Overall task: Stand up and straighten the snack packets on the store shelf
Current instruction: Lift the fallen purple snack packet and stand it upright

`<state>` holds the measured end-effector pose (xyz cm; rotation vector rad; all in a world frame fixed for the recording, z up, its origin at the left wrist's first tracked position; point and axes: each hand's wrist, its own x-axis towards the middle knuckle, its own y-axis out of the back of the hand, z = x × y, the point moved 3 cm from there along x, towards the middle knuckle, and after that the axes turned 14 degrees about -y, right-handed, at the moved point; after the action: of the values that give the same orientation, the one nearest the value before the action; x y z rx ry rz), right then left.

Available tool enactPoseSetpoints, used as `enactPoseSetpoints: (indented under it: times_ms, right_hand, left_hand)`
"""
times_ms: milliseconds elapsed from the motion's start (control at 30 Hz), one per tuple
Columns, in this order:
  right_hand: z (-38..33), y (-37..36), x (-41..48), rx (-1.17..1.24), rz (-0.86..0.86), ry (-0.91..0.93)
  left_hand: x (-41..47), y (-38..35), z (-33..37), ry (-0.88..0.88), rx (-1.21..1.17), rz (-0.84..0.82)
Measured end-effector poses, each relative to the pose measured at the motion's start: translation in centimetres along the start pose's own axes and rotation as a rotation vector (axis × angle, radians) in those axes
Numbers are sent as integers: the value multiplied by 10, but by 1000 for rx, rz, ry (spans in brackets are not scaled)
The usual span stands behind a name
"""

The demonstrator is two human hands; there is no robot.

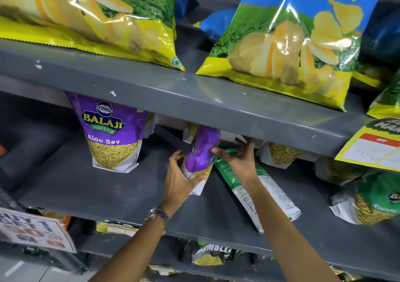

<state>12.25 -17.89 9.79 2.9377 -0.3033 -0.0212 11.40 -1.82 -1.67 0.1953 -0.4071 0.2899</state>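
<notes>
On the middle grey shelf [86,190], my left hand [179,180] grips the lower part of a purple Aloo Sev packet [201,151] that stands tilted. My right hand [240,160] rests against that packet's right side with fingers spread, above a green packet [255,186] lying flat on its face. Another purple Aloo Sev packet [110,130] stands upright to the left. Further sev packets [279,154] sit behind on the right, and a green Ratlami packet [376,203] leans at the far right.
Large blue-and-yellow chip bags [287,43] fill the upper shelf [194,95] just above my hands. A yellow price tag [372,147] hangs on its right edge. A "Buy 1 Get 1" sign [34,232] hangs lower left. More packets [207,258] lie on the shelf below.
</notes>
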Motion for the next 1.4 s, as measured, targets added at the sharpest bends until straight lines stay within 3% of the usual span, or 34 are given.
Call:
enactPoseSetpoints:
  times_ms: [233, 333, 400, 600, 800, 1400]
  right_hand:
    - [27, -4, 18, 11, -108, -115]
    - [34, -7, 19, -20, -160, -147]
    - [37, -7, 19, 9, -154, -155]
    - [43, -6, 13, 4, -84, -189]
    - [51, -17, 5, 22, 47, -172]
    - [50, -17, -2, -59, -21, -189]
  left_hand:
    - [39, 38, -6, -34, 63, -375]
    - [56, 47, -2, -93, 57, -463]
    - [61, 54, -5, -120, 45, -442]
    - [39, 56, -19, 18, -205, -251]
    - [30, 41, -12, 69, -216, -156]
    - [36, 50, -3, 75, -232, -291]
